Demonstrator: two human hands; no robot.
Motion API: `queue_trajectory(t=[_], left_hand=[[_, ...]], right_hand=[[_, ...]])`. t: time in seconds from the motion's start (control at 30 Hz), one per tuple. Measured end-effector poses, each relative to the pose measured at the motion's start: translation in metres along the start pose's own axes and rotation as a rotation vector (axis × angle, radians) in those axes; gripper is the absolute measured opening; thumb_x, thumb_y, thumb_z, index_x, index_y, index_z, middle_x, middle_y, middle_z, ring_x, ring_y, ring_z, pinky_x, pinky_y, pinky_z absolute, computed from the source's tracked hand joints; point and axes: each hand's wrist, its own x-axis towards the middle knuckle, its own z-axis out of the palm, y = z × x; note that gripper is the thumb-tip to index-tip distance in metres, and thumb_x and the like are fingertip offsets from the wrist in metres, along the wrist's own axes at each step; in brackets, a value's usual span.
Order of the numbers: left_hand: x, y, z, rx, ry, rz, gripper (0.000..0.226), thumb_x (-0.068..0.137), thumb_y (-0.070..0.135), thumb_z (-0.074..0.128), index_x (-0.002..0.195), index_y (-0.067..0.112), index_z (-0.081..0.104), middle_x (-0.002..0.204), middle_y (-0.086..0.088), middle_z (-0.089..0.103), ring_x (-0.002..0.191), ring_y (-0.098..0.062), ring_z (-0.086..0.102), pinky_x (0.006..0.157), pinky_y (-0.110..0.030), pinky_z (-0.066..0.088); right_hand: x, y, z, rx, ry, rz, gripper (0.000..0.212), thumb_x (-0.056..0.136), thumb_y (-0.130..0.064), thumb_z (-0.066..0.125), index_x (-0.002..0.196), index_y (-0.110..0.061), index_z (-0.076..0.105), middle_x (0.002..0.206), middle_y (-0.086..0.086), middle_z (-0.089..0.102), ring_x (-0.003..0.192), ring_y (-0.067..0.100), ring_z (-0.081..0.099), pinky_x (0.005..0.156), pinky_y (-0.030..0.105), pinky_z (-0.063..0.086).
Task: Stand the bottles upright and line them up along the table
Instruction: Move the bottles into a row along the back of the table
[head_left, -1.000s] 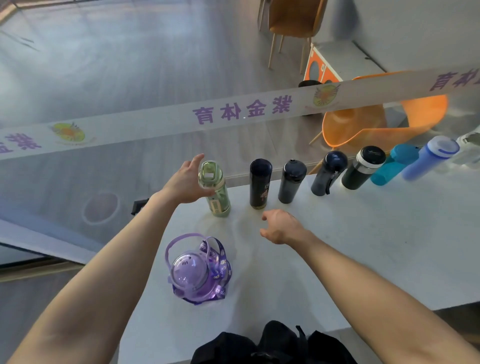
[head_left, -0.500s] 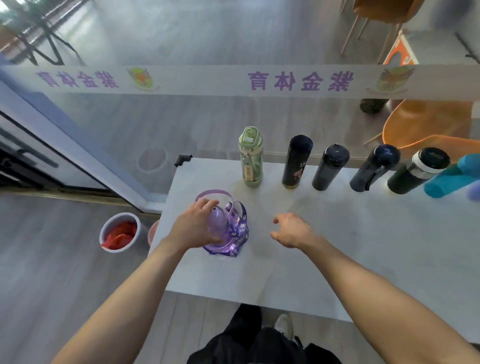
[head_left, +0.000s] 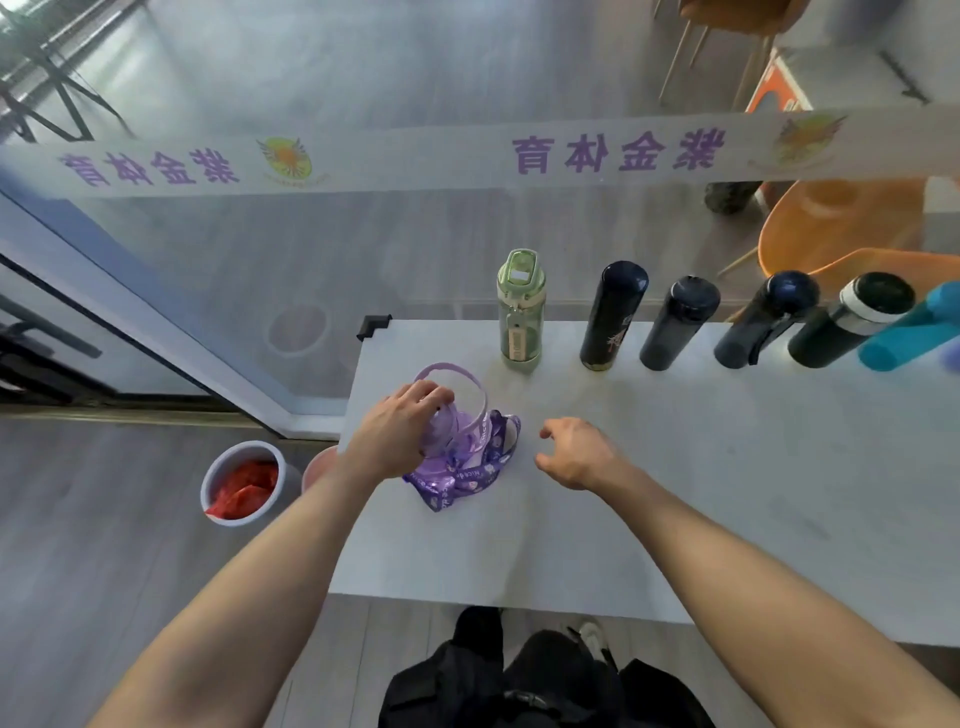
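Observation:
A purple bottle (head_left: 462, 457) with a loop handle and a patterned strap stands near the white table's (head_left: 675, 493) left end. My left hand (head_left: 395, 436) is closed over its top. My right hand (head_left: 576, 452) hovers just right of it, fingers apart, holding nothing. Along the far edge several bottles stand upright in a row: a green bottle (head_left: 521, 312), a tall black flask (head_left: 610, 317), a dark flask (head_left: 678, 325), a navy flask (head_left: 763, 322), a black flask with a white ring (head_left: 849, 322) and a teal bottle (head_left: 904, 332), cut off at the right.
A glass wall with a white banner strip (head_left: 467, 156) stands right behind the table. On the floor to the left sits a grey bucket (head_left: 241, 483) holding something red. An orange chair (head_left: 841, 223) is beyond the glass. A black bag (head_left: 519, 680) lies at my feet.
My left hand let go of the green bottle in the row and came down onto the purple bottle's top. My view swung left and down. My right hand stayed beside it.

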Motion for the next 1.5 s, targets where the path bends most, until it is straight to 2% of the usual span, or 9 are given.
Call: queue_trajectory(t=[0.1,0.2,0.37,0.47,0.53,0.7,0.83,1.0,1.5], left_hand=[[0.002,-0.026,-0.003,0.053,-0.005,0.041,0.103,0.071,0.010,0.087,0.158,0.029,0.036,0.163,0.001,0.040,0.148,-0.032,0.045,0.106,-0.049,0.055],[-0.004,-0.025,-0.009,-0.018,-0.005,-0.136,0.108,0.075,0.061,0.078,0.165,0.036,0.025,0.172,-0.003,0.027,0.154,-0.032,0.034,0.114,-0.055,0.047],[0.006,-0.003,-0.018,0.009,0.081,-0.646,0.098,0.086,0.097,0.031,0.147,0.024,0.055,0.134,-0.015,0.058,0.116,-0.041,0.064,0.090,-0.047,0.055],[0.020,0.000,-0.023,-0.120,-0.011,-0.664,0.084,0.091,0.084,0.048,0.133,0.012,0.059,0.124,-0.017,0.070,0.113,-0.042,0.068,0.086,-0.044,0.053],[0.026,-0.003,-0.030,-0.142,-0.074,-0.595,0.077,0.091,0.071,0.058,0.145,0.017,0.054,0.133,-0.017,0.067,0.120,-0.041,0.065,0.093,-0.044,0.052],[0.023,-0.020,-0.041,-0.179,-0.092,-0.477,0.105,0.076,0.048,0.084,0.165,0.023,0.035,0.151,-0.013,0.049,0.132,-0.039,0.057,0.106,-0.047,0.053],[0.018,-0.012,-0.030,-0.172,-0.010,-0.592,0.100,0.070,0.074,0.082,0.148,0.019,0.051,0.131,-0.015,0.055,0.113,-0.039,0.066,0.093,-0.046,0.058],[0.022,-0.011,-0.024,-0.177,0.018,-0.542,0.095,0.067,0.073,0.087,0.140,0.020,0.055,0.118,-0.011,0.056,0.098,-0.036,0.067,0.085,-0.044,0.060],[0.102,-0.077,-0.050,-0.093,-0.144,-0.096,0.109,0.063,0.036,0.097,0.158,0.031,0.044,0.150,-0.002,0.047,0.133,-0.031,0.051,0.105,-0.046,0.054]], right_hand=[[0.009,-0.015,-0.003,0.008,0.013,-0.008,0.053,0.099,-0.046,0.066,0.146,-0.022,0.061,0.146,0.006,0.064,0.127,0.028,0.063,0.105,0.040,0.053],[0.016,-0.029,-0.004,0.022,0.026,-0.012,0.048,0.100,-0.047,0.066,0.140,-0.021,0.063,0.139,0.007,0.067,0.121,0.028,0.065,0.100,0.039,0.055],[0.021,-0.039,-0.002,0.037,0.023,-0.011,0.042,0.099,-0.044,0.067,0.135,-0.022,0.066,0.133,0.007,0.069,0.113,0.026,0.066,0.095,0.039,0.058],[0.020,-0.037,-0.001,0.040,0.011,-0.020,0.041,0.099,-0.046,0.067,0.133,-0.022,0.067,0.131,0.006,0.069,0.111,0.026,0.066,0.095,0.040,0.059],[0.020,-0.033,0.000,0.037,0.000,-0.023,0.047,0.100,-0.047,0.068,0.139,-0.022,0.064,0.136,0.005,0.068,0.116,0.026,0.066,0.097,0.039,0.058],[0.020,-0.024,0.002,0.017,-0.034,-0.032,0.053,0.100,-0.044,0.066,0.148,-0.022,0.059,0.146,0.005,0.063,0.125,0.027,0.063,0.103,0.039,0.054],[0.021,-0.027,0.006,0.016,-0.050,-0.035,0.054,0.099,-0.044,0.066,0.148,-0.024,0.058,0.147,0.004,0.062,0.126,0.026,0.063,0.103,0.039,0.055],[0.029,-0.033,0.009,0.017,-0.047,-0.030,0.053,0.099,-0.042,0.068,0.148,-0.024,0.059,0.145,0.003,0.064,0.123,0.025,0.064,0.102,0.040,0.056],[0.071,-0.068,0.009,0.092,-0.012,0.076,0.052,0.099,-0.043,0.069,0.147,-0.025,0.061,0.143,0.003,0.066,0.122,0.025,0.065,0.100,0.039,0.055]])
